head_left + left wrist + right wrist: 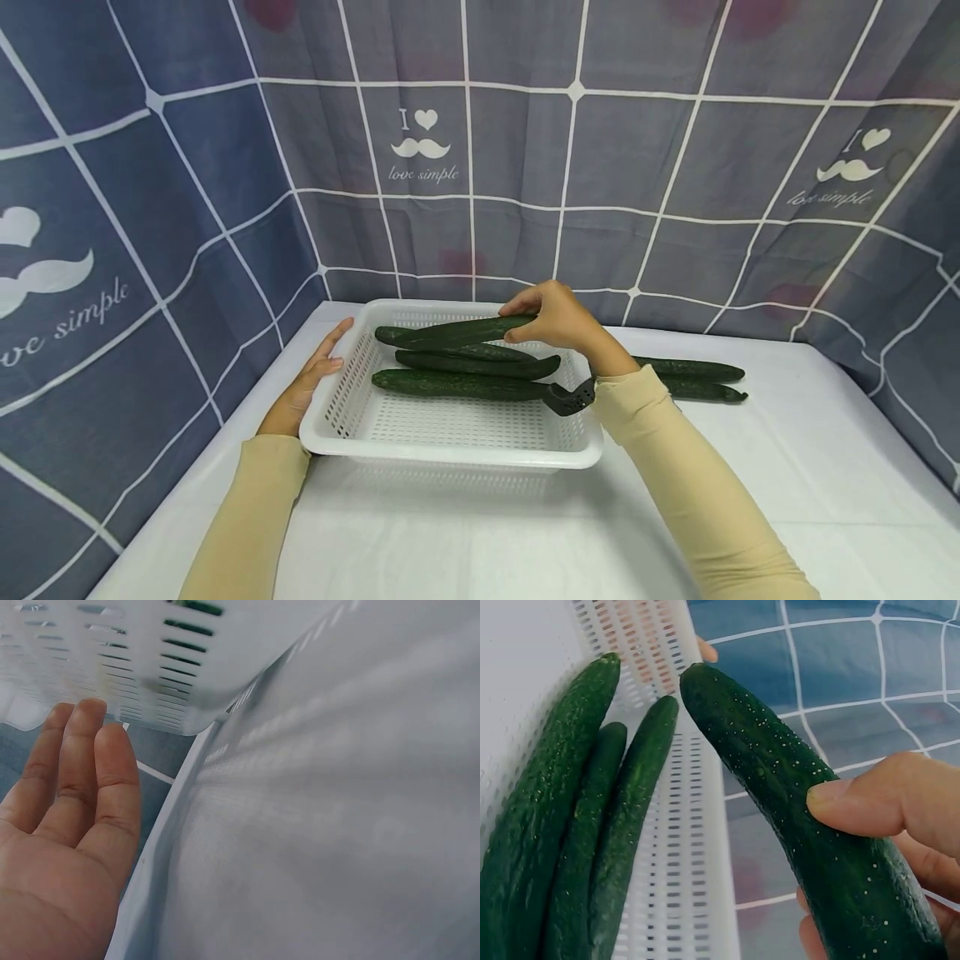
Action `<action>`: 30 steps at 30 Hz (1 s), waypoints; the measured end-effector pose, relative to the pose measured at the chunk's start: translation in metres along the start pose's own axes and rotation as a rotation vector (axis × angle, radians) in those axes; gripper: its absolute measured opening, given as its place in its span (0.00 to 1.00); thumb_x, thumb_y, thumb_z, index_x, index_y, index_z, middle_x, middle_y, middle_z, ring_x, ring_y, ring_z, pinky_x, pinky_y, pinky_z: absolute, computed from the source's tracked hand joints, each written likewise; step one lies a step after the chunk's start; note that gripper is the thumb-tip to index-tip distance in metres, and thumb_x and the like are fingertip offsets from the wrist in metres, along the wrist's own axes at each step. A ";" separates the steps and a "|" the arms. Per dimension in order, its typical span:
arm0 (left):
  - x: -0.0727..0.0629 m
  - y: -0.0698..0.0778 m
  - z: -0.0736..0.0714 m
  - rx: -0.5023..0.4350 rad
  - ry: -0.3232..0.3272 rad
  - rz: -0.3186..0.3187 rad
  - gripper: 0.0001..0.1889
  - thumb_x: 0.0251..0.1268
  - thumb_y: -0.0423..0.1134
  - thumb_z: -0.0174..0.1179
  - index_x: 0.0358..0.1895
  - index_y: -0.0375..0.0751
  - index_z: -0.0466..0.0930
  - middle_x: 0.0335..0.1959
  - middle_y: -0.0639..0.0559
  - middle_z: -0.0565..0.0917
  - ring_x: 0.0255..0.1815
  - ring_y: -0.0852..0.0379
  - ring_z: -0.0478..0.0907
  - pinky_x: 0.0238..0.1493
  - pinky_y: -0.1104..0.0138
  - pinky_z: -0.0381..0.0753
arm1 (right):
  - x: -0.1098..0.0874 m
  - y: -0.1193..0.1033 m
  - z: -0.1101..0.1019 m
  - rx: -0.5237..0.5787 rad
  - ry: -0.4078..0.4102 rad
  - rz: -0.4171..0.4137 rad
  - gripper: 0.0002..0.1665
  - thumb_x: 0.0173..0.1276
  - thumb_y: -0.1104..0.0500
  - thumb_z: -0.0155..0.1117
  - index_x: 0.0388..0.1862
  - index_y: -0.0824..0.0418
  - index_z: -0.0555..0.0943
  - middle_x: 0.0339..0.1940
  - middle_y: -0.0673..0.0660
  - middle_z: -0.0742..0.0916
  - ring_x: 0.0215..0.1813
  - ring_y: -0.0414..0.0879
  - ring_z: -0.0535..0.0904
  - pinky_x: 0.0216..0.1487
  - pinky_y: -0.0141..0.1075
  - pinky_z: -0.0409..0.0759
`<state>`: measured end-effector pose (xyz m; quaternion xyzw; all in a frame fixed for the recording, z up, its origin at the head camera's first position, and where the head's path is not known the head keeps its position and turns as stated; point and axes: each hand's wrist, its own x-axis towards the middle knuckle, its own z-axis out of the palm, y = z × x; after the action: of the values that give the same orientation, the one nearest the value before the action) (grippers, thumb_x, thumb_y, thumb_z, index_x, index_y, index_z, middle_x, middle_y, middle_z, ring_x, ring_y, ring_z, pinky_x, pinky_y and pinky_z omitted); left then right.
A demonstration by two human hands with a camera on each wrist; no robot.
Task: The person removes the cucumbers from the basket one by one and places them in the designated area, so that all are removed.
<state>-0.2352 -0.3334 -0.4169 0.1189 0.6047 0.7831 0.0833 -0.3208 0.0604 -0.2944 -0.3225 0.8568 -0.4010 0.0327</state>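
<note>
My right hand (pixel 555 317) grips a dark green cucumber (pixel 427 337) near its right end, thumb on one side and fingers on the other. In the right wrist view, that cucumber (pixel 761 761) is raised beside the basket's perforated wall, its bumpy skin close to the camera. Three more cucumbers (pixel 457 385) lie lengthwise in the white plastic basket (pixel 457 455). My left hand (pixel 307 387) is at the basket's left wall, thumb and fingers extended. Its straight fingers (pixel 116 780) overlap the slotted wall in the left wrist view.
Two cucumbers (pixel 690 369) lie on the white tablecloth (pixel 795 450) right of the basket, partly hidden by my right arm. A black bracket (pixel 567 400) sits by my right wrist, over the basket. Grey-blue checked curtains (pixel 517 150) stand behind and at both sides.
</note>
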 end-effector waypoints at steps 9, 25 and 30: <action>0.000 -0.001 0.000 0.003 0.001 -0.014 0.41 0.79 0.43 0.47 0.89 0.71 0.42 0.89 0.49 0.42 0.83 0.50 0.49 0.70 0.58 0.66 | -0.023 0.002 -0.014 0.014 0.071 -0.029 0.20 0.59 0.66 0.82 0.52 0.65 0.92 0.50 0.58 0.93 0.52 0.53 0.86 0.54 0.45 0.81; 0.002 -0.004 -0.005 0.017 -0.009 0.035 0.38 0.78 0.41 0.46 0.86 0.73 0.51 0.82 0.57 0.55 0.77 0.57 0.57 0.68 0.62 0.68 | -0.059 0.020 -0.030 0.107 0.197 -0.145 0.20 0.58 0.70 0.81 0.51 0.70 0.91 0.47 0.63 0.93 0.46 0.36 0.86 0.50 0.29 0.82; 0.002 -0.005 -0.007 0.011 -0.017 0.031 0.38 0.78 0.41 0.47 0.86 0.74 0.50 0.81 0.59 0.55 0.78 0.57 0.57 0.69 0.62 0.68 | -0.072 0.024 -0.035 0.121 0.221 -0.144 0.19 0.58 0.71 0.80 0.50 0.71 0.91 0.47 0.65 0.92 0.46 0.32 0.86 0.50 0.27 0.82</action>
<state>-0.2389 -0.3378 -0.4227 0.1355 0.6064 0.7798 0.0758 -0.2875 0.1367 -0.3028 -0.3344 0.8040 -0.4865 -0.0712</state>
